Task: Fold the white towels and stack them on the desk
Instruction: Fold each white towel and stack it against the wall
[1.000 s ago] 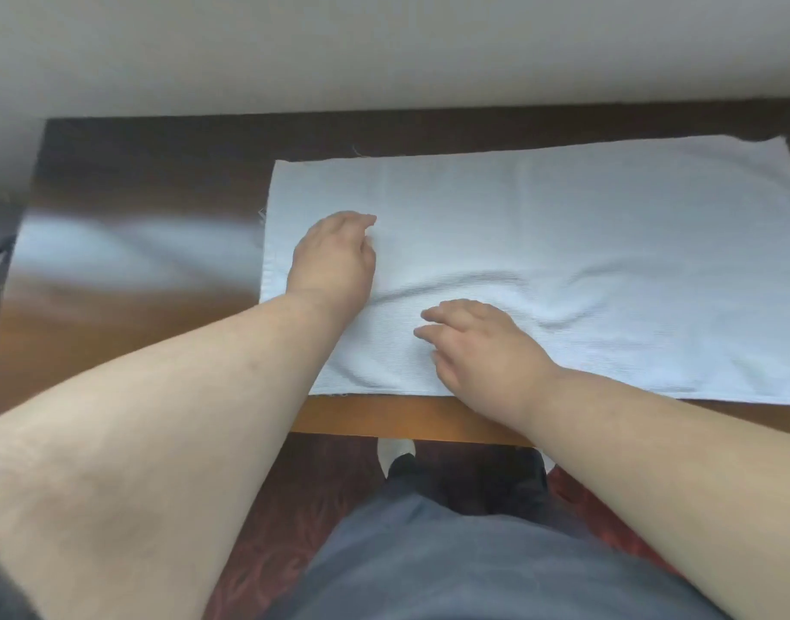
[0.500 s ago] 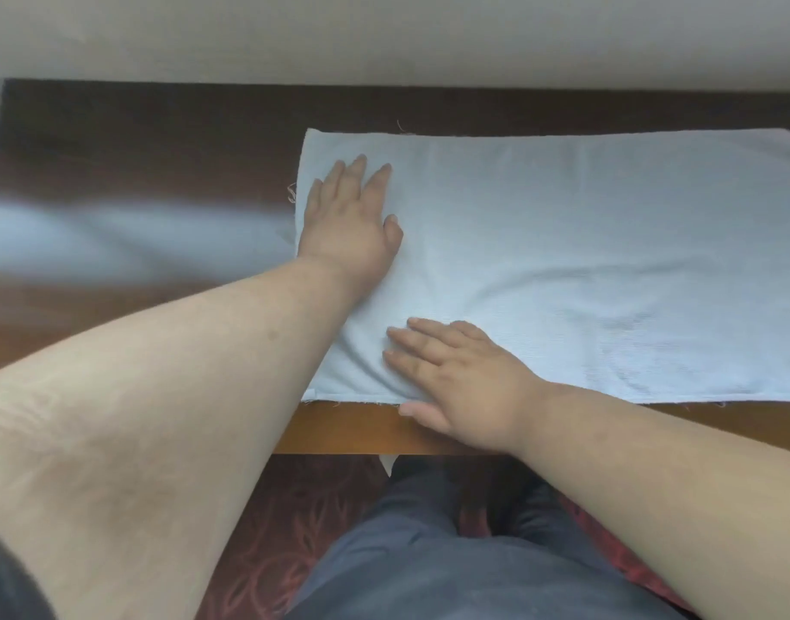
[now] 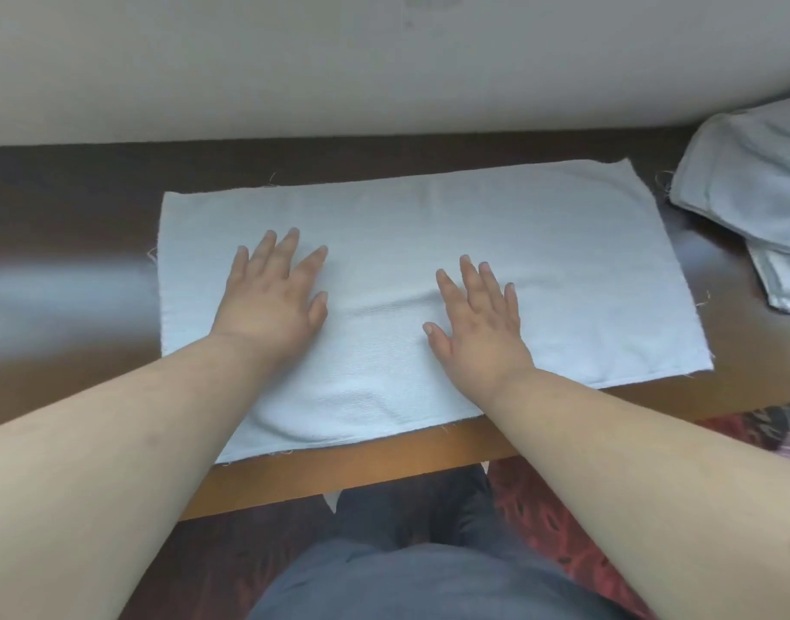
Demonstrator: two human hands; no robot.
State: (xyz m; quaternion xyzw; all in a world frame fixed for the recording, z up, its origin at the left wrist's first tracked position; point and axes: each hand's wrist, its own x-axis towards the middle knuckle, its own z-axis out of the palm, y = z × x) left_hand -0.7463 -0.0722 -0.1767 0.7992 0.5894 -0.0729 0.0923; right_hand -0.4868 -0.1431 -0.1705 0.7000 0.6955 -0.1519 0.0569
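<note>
On the dark wooden worktop a white towel lies flat, its near edge at the worktop's front edge. Left hand and right hand press on it, fingers spread, pinching nothing: a smoothing step. Next likely comes taking an end to fold it over. More towels lie heaped at far right, below a pale wall.

white towel, dark brown desk, red patterned carpet
</note>
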